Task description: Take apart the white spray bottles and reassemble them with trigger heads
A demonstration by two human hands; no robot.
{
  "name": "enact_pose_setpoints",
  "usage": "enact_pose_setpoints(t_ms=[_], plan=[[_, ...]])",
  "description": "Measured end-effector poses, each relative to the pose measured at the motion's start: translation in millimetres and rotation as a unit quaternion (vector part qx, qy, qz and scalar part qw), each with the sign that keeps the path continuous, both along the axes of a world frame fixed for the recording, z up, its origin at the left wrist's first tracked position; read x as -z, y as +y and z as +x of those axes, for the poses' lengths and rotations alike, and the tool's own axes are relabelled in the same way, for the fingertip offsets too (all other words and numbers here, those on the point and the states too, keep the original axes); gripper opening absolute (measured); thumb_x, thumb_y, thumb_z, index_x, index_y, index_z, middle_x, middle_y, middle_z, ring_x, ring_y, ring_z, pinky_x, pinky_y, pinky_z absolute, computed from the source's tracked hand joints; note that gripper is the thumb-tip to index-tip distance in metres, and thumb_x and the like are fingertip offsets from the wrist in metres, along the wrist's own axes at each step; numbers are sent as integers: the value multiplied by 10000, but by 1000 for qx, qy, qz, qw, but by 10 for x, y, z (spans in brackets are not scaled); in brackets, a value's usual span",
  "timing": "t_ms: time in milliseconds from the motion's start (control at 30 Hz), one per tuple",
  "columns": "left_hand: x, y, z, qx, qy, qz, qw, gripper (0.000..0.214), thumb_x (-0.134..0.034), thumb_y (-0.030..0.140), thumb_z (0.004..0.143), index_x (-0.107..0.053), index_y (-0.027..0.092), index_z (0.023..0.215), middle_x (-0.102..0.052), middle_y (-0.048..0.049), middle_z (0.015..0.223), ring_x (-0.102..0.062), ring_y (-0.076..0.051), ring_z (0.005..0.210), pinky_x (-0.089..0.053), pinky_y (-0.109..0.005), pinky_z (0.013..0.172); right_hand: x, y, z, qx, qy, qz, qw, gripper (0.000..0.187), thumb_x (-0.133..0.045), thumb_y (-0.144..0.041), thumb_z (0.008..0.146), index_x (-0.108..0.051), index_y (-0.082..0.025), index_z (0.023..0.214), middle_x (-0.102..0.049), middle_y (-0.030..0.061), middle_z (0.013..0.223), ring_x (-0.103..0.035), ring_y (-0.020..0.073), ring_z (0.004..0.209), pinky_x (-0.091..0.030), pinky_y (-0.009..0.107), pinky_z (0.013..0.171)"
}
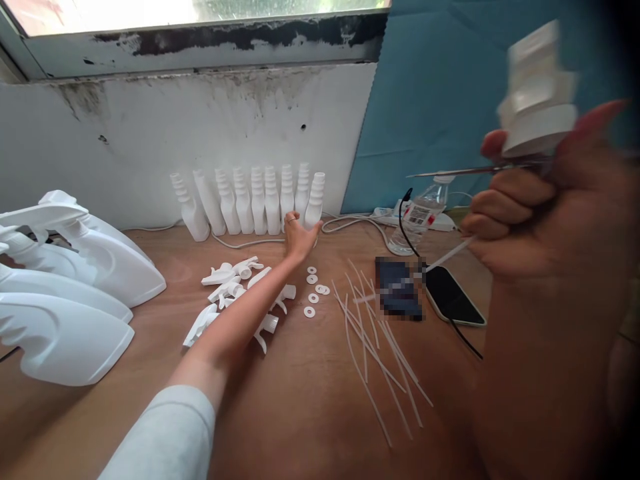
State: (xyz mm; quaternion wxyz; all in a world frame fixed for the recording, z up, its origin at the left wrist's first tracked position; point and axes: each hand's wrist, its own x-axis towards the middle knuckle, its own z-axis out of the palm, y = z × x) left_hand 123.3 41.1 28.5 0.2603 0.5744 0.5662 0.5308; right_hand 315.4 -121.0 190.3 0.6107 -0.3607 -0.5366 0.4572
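Observation:
My left hand (301, 237) reaches out to the wall, its fingers closed around the lower part of a white spray bottle body (315, 200) at the right end of a row. That bottle stands upright with a ribbed, uncapped neck. Raised close to the camera at the right, my right hand (530, 200) is blurred. Its fingers are wrapped round a white trigger spray head (540, 93), whose thin tube (447, 253) slants down to the left. A thin pointed metal blade (460, 171), seemingly of scissors, also sticks out of this fist.
White bottles (243, 207) line the wall. Loose trigger heads (230, 273), flat rings (309, 311) and thin tubes (370, 353) lie on the wooden table (290, 413). Assembled spray bottles (75, 333) lie left. A phone (455, 293), clear bottle (423, 213) and cables (345, 220) are right.

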Motion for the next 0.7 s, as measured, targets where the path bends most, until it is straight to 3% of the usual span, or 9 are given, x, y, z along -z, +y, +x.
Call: enact_pose_setpoints(t_ms=[67,133,200,267,333,400,500,600,700], plan=[[-184,-163,-106,19,-38,13,999,395,-619,385,874,-408,159,1119,-557,-141,1209,-625,-178,1027,-483,-285,882,6,-4,-151,-55,24,-47,997,570,-154,-498,1027,-614,-181,919,-6,-63,562,25,55,470,-27,228,393],[-398,-417,-267,86,-88,11,992,371,-426,513,949,-455,165,1076,-625,-100,1069,-663,-142,820,-528,-256,714,65,29,-262,-157,-18,-99,983,469,-285,-466,1023,-617,-162,891,-55,-69,575,-26,46,472,-50,213,397],[-602,-742,-458,258,-220,-25,940,584,-337,686,900,-531,146,1011,-653,-101,930,-657,-162,707,-534,-270,613,165,79,-363,-256,-88,-151,951,390,-443,-473,975,-589,-152,808,-118,-77,561,-87,37,465,-71,203,392],[-745,-1084,-639,344,-272,-72,896,706,-362,783,823,-588,138,1001,-663,-97,854,-666,-186,695,-532,-265,569,273,118,-485,-301,-157,-184,922,416,-583,-489,897,-498,-155,665,-171,-81,536,-123,29,455,-83,198,385],[-791,-1378,-781,372,-262,-109,884,657,-512,741,788,-610,143,1041,-672,-89,856,-673,-198,709,-537,-263,559,357,126,-626,-307,-217,-200,905,521,-640,-502,852,-360,-172,563,-194,-80,511,-138,25,445,-95,203,383],[-740,-1588,-886,350,-244,-119,897,527,-721,553,745,-608,155,1073,-671,-67,893,-664,-172,703,-540,-244,570,402,109,-742,-312,-256,-217,889,557,-637,-521,846,-309,-181,552,-203,-79,502,-145,27,441,-109,205,386],[-549,-1773,-1023,312,-272,-155,897,431,-783,374,736,-592,165,1061,-647,-44,904,-634,-135,663,-532,-234,567,431,95,-772,-298,-258,-237,888,430,-606,-559,855,-512,-160,725,-247,-77,535,-170,35,448,-137,190,391],[-314,-1905,-1168,328,-349,-219,850,342,-732,348,776,-571,166,1017,-629,-56,873,-632,-159,698,-533,-269,611,506,153,-612,-241,-227,-221,917,450,-581,-595,855,-600,-165,987,-284,-67,563,-218,39,440,-158,183,390],[-96,-2040,-1282,343,-423,-269,795,271,-692,304,774,-537,189,963,-608,-49,834,-621,-168,699,-504,-270,612,675,241,-411,-207,-197,-228,931,484,-565,-611,853,-596,-172,1055,-403,-39,569,-330,60,420,-232,191,369]])
